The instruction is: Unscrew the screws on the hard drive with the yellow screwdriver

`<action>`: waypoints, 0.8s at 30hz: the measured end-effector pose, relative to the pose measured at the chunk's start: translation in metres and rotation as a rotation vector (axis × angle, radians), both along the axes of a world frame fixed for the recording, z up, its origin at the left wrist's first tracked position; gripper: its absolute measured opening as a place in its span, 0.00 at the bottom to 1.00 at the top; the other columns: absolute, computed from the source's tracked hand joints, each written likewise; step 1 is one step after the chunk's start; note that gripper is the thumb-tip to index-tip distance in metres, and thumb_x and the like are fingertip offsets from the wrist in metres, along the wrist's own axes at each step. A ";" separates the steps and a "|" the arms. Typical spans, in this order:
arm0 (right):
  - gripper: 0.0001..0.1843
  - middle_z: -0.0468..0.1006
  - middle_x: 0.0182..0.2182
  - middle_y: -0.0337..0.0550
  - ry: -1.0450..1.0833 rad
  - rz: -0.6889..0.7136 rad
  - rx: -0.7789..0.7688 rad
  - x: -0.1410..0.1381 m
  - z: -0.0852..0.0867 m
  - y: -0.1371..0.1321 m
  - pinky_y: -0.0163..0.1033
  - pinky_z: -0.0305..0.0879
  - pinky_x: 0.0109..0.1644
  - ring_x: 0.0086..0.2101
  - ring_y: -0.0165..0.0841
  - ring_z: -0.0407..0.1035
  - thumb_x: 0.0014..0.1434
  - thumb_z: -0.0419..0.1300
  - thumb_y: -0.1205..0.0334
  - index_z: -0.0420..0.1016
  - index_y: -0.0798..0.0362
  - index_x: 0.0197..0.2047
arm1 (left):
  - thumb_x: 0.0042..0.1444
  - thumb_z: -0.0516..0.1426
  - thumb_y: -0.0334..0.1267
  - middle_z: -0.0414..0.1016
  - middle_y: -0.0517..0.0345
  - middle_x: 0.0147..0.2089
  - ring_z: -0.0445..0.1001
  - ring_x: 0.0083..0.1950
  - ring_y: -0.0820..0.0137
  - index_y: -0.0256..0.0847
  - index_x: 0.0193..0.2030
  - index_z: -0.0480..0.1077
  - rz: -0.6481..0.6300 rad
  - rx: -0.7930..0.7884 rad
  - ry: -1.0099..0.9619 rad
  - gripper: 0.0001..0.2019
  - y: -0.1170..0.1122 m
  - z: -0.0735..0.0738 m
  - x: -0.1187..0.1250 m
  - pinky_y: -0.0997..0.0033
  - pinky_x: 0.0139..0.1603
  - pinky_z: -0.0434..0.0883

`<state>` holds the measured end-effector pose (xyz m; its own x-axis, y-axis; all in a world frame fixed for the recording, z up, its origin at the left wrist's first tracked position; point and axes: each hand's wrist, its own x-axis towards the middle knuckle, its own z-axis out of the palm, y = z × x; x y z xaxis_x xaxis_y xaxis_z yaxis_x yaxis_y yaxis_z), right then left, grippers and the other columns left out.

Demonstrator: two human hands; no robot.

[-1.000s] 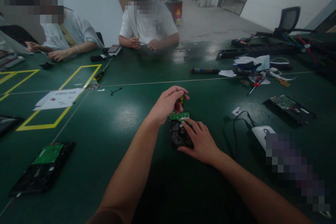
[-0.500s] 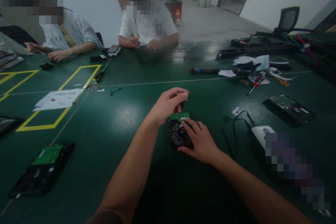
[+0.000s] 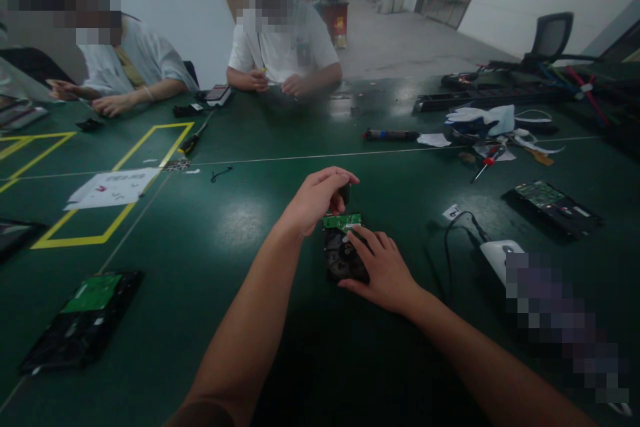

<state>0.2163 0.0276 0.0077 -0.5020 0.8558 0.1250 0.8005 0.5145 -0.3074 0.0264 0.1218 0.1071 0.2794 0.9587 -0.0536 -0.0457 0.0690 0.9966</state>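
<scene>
A hard drive [image 3: 340,260] with a green circuit board at its far end lies on the green table in front of me. My right hand [image 3: 385,270] holds it down from the right, fingertips on its face and thumb along the near edge. Just over the board's far end, my left hand [image 3: 323,197] is closed around a dark, upright, handle-like object [image 3: 345,193]. Most of that object is hidden by the fingers, and its lower tip cannot be made out.
Other drives lie at left [image 3: 83,323] and right [image 3: 554,208]. A white power strip [image 3: 500,250] with a black cable is near my right arm. A red-handled screwdriver [image 3: 487,161], a dark rod [image 3: 390,135] and a paper sheet [image 3: 115,188] lie farther off. Co-workers sit opposite.
My left hand's fingers have shifted slightly around the dark object, showing more of it. My right hand and the hard drive stay in place.
</scene>
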 end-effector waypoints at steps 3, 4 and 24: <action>0.48 0.58 0.71 0.53 -0.007 0.005 -0.001 0.000 0.000 0.000 0.61 0.60 0.63 0.60 0.55 0.59 0.59 0.60 0.31 0.59 0.52 0.72 | 0.64 0.54 0.40 0.77 0.56 0.38 0.68 0.21 0.79 0.40 0.41 0.76 0.002 -0.011 -0.016 0.10 0.000 0.000 0.000 0.76 0.21 0.63; 0.48 0.58 0.71 0.53 -0.008 0.006 -0.002 0.000 0.000 0.001 0.61 0.60 0.63 0.60 0.55 0.59 0.59 0.60 0.31 0.59 0.52 0.72 | 0.65 0.54 0.40 0.77 0.55 0.40 0.68 0.21 0.79 0.40 0.42 0.76 -0.001 -0.023 -0.027 0.10 -0.001 0.000 0.000 0.76 0.21 0.64; 0.44 0.63 0.69 0.56 -0.058 0.018 0.007 -0.002 0.011 -0.001 0.61 0.62 0.62 0.57 0.56 0.63 0.60 0.59 0.32 0.64 0.54 0.70 | 0.70 0.52 0.48 0.75 0.56 0.41 0.72 0.25 0.78 0.42 0.44 0.72 -0.047 0.106 -0.066 0.13 -0.003 -0.017 0.011 0.76 0.26 0.68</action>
<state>0.2141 0.0262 0.0189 -0.5236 0.8459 0.1009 0.8078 0.5306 -0.2568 0.0374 0.1187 0.0899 0.3241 0.9436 0.0669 -0.1101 -0.0326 0.9934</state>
